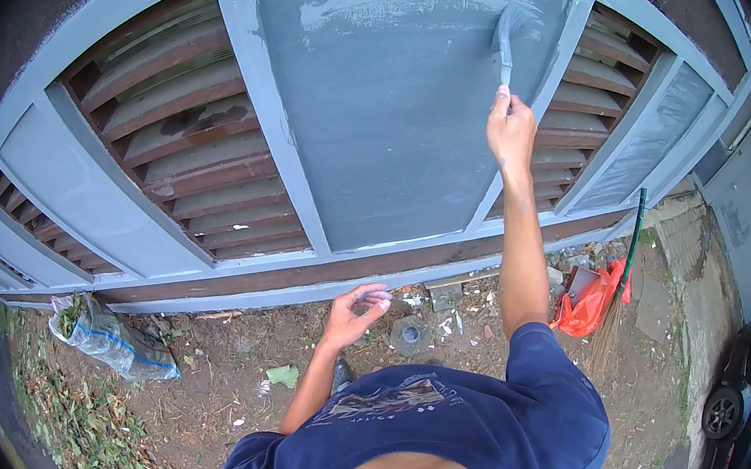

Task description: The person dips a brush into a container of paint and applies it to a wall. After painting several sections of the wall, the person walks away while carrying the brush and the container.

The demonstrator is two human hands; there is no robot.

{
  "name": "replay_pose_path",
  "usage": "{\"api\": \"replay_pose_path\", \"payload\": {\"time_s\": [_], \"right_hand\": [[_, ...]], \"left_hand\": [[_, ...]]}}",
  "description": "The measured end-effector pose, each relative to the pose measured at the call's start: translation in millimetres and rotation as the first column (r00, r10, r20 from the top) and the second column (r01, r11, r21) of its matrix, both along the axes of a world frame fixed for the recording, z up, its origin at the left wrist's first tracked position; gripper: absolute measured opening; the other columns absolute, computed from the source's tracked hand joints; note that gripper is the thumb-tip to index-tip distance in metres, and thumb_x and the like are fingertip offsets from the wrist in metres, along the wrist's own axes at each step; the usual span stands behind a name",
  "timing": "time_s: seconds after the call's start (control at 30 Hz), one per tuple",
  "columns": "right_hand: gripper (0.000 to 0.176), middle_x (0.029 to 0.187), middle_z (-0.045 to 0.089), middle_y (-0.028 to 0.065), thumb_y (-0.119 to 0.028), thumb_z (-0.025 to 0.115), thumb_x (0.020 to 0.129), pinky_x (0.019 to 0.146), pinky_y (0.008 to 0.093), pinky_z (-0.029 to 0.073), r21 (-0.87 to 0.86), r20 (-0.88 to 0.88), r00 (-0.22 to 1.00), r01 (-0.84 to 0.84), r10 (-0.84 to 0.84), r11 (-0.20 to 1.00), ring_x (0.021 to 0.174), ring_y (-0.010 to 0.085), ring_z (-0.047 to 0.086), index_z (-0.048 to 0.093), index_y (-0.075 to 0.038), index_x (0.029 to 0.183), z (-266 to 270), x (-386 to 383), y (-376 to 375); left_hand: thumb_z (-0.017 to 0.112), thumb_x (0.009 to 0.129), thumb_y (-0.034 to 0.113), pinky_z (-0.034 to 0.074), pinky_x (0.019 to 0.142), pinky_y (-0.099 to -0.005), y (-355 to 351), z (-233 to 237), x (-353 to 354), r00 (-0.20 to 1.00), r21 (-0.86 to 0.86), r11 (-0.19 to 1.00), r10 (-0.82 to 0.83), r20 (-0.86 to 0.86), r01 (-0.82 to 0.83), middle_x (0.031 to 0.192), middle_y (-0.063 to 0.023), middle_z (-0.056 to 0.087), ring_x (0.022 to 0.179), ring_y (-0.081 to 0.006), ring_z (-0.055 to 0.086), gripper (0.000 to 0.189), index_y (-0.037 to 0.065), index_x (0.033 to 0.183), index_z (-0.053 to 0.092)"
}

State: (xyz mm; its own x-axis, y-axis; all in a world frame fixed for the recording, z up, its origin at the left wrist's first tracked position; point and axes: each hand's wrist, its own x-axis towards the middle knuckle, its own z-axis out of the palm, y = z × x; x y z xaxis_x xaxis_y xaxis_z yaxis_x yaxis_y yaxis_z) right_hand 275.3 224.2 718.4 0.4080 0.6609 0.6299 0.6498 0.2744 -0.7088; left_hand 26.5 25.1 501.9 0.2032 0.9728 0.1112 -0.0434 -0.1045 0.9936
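My right hand (511, 131) is closed round the handle of a paintbrush (506, 47), its bristles against the upper right of a grey-blue wall panel (389, 116). Lighter, streaky paint marks cross the top of that panel. My left hand (354, 314) hangs low in front of the wall's base, its fingers apart and holding nothing, with pale smudges on the fingertips. Light blue frame strips (266, 102) border the panel on both sides.
Brown louvred slats (194, 121) flank the panel. On the ground are a clear plastic bag (124, 347), a round grey object (410, 335), an orange bag (585, 307) and an upright broom (627, 263). A dark car (746, 397) stands at the far right.
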Motion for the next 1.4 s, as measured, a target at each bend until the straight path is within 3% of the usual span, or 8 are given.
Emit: {"api": "replay_pose_path", "payload": {"time_s": [0.17, 0.27, 0.57, 0.73, 0.87, 1.07, 1.17, 1.4], "right_hand": [[0.041, 0.061, 0.056, 0.0264, -0.028, 0.048, 0.096, 0.059, 0.0486, 0.043, -0.064, -0.07, 0.891, -0.453, 0.449, 0.889, 0.062, 0.0456, 0.057, 0.056, 0.005, 0.073, 6.0, -116.7, -30.3], [0.044, 0.051, 0.049, 0.0082, -0.035, 0.049, 0.096, 0.051, 0.0355, 0.04, -0.15, -0.022, 0.777, -0.625, 0.63, 0.766, 0.05, 0.0186, 0.05, 0.06, 0.0, 0.073, -5.7, -149.7, -26.2], [0.051, 0.05, 0.045, 0.0011, -0.043, 0.05, 0.094, 0.048, 0.0302, 0.037, -0.183, -0.212, 0.955, -0.249, 0.209, 0.951, 0.049, 0.0103, 0.046, 0.063, 0.002, 0.072, 15.2, 14.6, -10.4], [0.05, 0.053, 0.054, 0.009, -0.04, 0.048, 0.095, 0.055, 0.0361, 0.043, -0.128, -0.213, 0.973, 0.064, -0.09, 0.99, 0.053, 0.0207, 0.055, 0.062, 0.003, 0.074, -8.8, 79.7, 11.1], [0.048, 0.057, 0.057, 0.0163, -0.037, 0.047, 0.095, 0.059, 0.0411, 0.045, -0.07, -0.165, 0.986, -0.031, 0.019, 0.997, 0.056, 0.0304, 0.058, 0.06, 0.004, 0.074, -2.2, -14.1, -9.5], [0.04, 0.056, 0.052, 0.0265, -0.027, 0.05, 0.095, 0.053, 0.0501, 0.041, -0.05, -0.049, 0.825, -0.565, 0.563, 0.824, 0.056, 0.0476, 0.054, 0.054, 0.003, 0.07, -16.1, -183.0, -35.9], [0.041, 0.057, 0.053, 0.0257, -0.029, 0.05, 0.095, 0.053, 0.0493, 0.04, -0.041, -0.079, 0.81, -0.585, 0.582, 0.81, 0.058, 0.0463, 0.054, 0.054, 0.003, 0.069, -20.9, -177.7, -28.2], [0.046, 0.057, 0.057, 0.0172, -0.04, 0.051, 0.094, 0.058, 0.0398, 0.045, -0.067, -0.019, 0.993, -0.117, 0.116, 0.991, 0.057, 0.0315, 0.06, 0.064, 0.001, 0.075, -9.9, -16.1, -11.8]], "left_hand": [[0.069, 0.085, 0.011, 0.05, 0.083, -0.0286, -2.6, -15.7, 0.9, 0.997, -0.015, 0.999, 0.038, 0.07, -0.037, 0.101, -0.0082, 0.069, 0.091, -0.0132, 0.064, 0.033, 0.001, 0.116, 0.062], [0.069, 0.086, 0.011, 0.05, 0.083, -0.0285, -2.9, -18.4, 2.4, 0.998, -0.058, 0.998, 0.036, 0.042, -0.033, 0.101, -0.0079, 0.069, 0.091, -0.0128, 0.064, 0.033, 0.001, 0.116, 0.062], [0.067, 0.087, 0.009, 0.049, 0.085, -0.0299, 10.3, -6.8, 1.8, 0.997, 0.012, 0.997, -0.07, -0.013, 0.07, 0.102, -0.0083, 0.068, 0.093, -0.0129, 0.062, 0.034, 0.001, 0.119, 0.06], [0.067, 0.087, 0.008, 0.049, 0.086, -0.0303, 9.9, -0.1, -0.6, 0.997, 0.036, 0.996, -0.077, 0.003, 0.077, 0.102, -0.0089, 0.068, 0.093, -0.0134, 0.063, 0.034, 0.001, 0.119, 0.06], [0.067, 0.087, 0.009, 0.05, 0.086, -0.0309, 1.1, -4.7, -6.3, 1.0, 0.021, 1.0, -0.024, 0.006, 0.024, 0.102, -0.0102, 0.068, 0.093, -0.0147, 0.063, 0.033, -0.001, 0.118, 0.06], [0.069, 0.085, 0.009, 0.05, 0.083, -0.0292, -6.2, -7.7, -17.9, 0.996, -0.027, 0.996, 0.081, 0.046, -0.08, 0.1, -0.0095, 0.069, 0.089, -0.013, 0.064, 0.035, 0.0, 0.118, 0.06], [0.069, 0.085, 0.007, 0.051, 0.083, -0.0292, -6.4, -6.3, -25.5, 0.989, -0.041, 0.991, 0.129, 0.077, -0.127, 0.1, -0.0098, 0.069, 0.089, -0.0133, 0.064, 0.036, -0.001, 0.119, 0.06], [0.065, 0.088, 0.008, 0.05, 0.085, -0.0288, -0.6, -1.5, -22.9, 0.998, -0.016, 0.998, 0.061, -0.012, -0.061, 0.103, -0.0103, 0.068, 0.093, -0.0137, 0.063, 0.033, 0.0, 0.12, 0.059]]}}
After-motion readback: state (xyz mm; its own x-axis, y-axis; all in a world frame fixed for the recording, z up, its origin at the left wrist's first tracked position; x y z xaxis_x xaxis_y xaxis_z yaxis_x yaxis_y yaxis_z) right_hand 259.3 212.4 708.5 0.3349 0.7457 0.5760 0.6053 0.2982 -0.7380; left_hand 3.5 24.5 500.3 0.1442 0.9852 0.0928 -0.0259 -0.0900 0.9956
